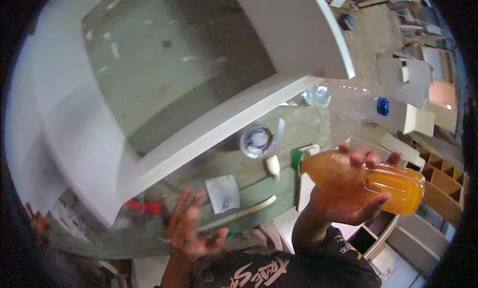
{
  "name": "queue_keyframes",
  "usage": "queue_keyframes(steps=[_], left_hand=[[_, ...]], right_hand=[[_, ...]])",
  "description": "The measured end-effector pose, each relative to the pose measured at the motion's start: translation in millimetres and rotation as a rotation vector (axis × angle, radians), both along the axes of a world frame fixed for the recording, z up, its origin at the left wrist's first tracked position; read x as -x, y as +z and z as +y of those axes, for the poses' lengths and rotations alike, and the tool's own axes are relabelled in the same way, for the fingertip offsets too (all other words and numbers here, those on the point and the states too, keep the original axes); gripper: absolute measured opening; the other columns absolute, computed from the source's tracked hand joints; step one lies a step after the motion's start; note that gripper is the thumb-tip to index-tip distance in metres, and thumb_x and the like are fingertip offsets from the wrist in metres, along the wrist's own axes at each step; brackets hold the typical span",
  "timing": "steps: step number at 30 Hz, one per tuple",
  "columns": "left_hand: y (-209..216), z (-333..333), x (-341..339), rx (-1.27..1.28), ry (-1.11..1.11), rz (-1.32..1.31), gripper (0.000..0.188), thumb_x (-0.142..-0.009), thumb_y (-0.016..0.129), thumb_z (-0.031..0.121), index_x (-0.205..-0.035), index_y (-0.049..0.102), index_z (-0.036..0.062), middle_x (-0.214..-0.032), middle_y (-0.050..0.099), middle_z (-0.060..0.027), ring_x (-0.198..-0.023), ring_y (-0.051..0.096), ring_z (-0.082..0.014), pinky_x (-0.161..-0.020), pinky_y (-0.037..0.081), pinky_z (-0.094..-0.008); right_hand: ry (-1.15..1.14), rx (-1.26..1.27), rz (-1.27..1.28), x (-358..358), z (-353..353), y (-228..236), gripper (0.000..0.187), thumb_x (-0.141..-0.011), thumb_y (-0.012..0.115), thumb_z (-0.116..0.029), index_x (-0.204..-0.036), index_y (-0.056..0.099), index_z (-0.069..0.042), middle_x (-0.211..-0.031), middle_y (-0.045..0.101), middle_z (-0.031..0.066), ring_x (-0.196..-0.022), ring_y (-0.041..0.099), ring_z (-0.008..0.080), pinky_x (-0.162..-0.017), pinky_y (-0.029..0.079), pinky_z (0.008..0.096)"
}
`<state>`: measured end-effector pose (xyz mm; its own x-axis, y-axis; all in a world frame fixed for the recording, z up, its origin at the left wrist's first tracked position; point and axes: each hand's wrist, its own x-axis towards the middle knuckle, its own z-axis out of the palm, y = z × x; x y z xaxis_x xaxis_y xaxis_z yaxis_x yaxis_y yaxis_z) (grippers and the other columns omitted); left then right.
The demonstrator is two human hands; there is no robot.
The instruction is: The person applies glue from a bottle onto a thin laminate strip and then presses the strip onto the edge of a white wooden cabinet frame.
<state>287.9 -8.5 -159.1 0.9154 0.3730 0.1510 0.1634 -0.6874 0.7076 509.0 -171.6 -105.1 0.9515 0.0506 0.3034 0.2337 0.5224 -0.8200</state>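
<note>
My right hand (pixel 356 188) is wrapped round a clear plastic bottle (pixel 398 186) of orange drink. The bottle lies tilted on its side in the air, its green cap (pixel 297 160) pointing left. Over the bench's near edge, my left hand (pixel 190 221) hangs with fingers spread and nothing in them, a little blurred. A grey square of sandpaper-like sheet (pixel 222 193) lies just right of the left hand. A red object (pixel 143 207), too blurred to name, is to its left.
A white panel frame (pixel 214 126) stands across the green bench (pixel 259 188). Right of it are a roll of tape (pixel 257 141), a small white nozzle-tipped piece (pixel 273 167) and a clear bottle with blue cap (pixel 348 100). Wooden compartments (pixel 443 173) and boards stand at the right.
</note>
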Motion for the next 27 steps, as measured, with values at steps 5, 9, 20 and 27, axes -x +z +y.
queue_keyframes(steps=[5, 9, 20, 27], left_hand=[[27.2, 51.6, 35.9, -0.337, 0.153, -0.258, 0.068, -0.095, 0.051, 0.043, -0.147, 0.037, 0.0020, -0.138, 0.055, -0.0230, -0.132, 0.050, -0.0376, -0.119, 0.017, -0.0601], [58.5, 133.6, 27.9, -0.179, 0.495, -0.288, 0.066, -0.101, 0.041, 0.045, -0.141, 0.048, -0.0073, -0.142, 0.053, -0.0226, -0.135, 0.047, -0.0332, -0.121, 0.022, -0.0479], [72.6, 141.2, -68.5, -0.203, 0.394, 0.138, 0.049, -0.095, 0.061, 0.026, -0.136, 0.054, -0.0009, -0.153, 0.037, -0.0248, -0.149, 0.021, -0.0387, -0.121, 0.022, -0.0510], [59.4, 144.6, -64.0, -0.259, 0.407, 0.024, 0.044, -0.096, 0.059, 0.023, -0.134, 0.057, 0.0006, -0.156, 0.034, -0.0221, -0.151, 0.016, -0.0374, -0.122, 0.020, -0.0507]], right_hand=[[0.258, 0.037, -0.204, -8.2, 46.6, -2.1, 0.052, -0.092, 0.059, -0.028, -0.137, 0.039, -0.009, -0.113, 0.054, 0.0122, -0.105, 0.055, 0.0294, -0.105, 0.041, 0.0571], [0.238, 0.255, -0.306, -3.0, 100.0, -22.8, 0.055, -0.087, 0.069, -0.016, -0.133, 0.040, -0.011, -0.111, 0.056, 0.0115, -0.103, 0.059, 0.0291, -0.102, 0.044, 0.0553], [0.555, 0.255, -0.354, 32.5, 141.6, -24.0, 0.055, -0.087, 0.065, -0.015, -0.135, 0.039, -0.006, -0.112, 0.060, 0.0161, -0.102, 0.062, 0.0327, -0.093, 0.051, 0.0553], [0.616, 0.201, -0.267, 2.9, 118.7, -20.3, 0.065, -0.083, 0.072, -0.006, -0.139, 0.039, -0.009, -0.119, 0.061, 0.0129, -0.107, 0.062, 0.0330, -0.095, 0.050, 0.0503]])
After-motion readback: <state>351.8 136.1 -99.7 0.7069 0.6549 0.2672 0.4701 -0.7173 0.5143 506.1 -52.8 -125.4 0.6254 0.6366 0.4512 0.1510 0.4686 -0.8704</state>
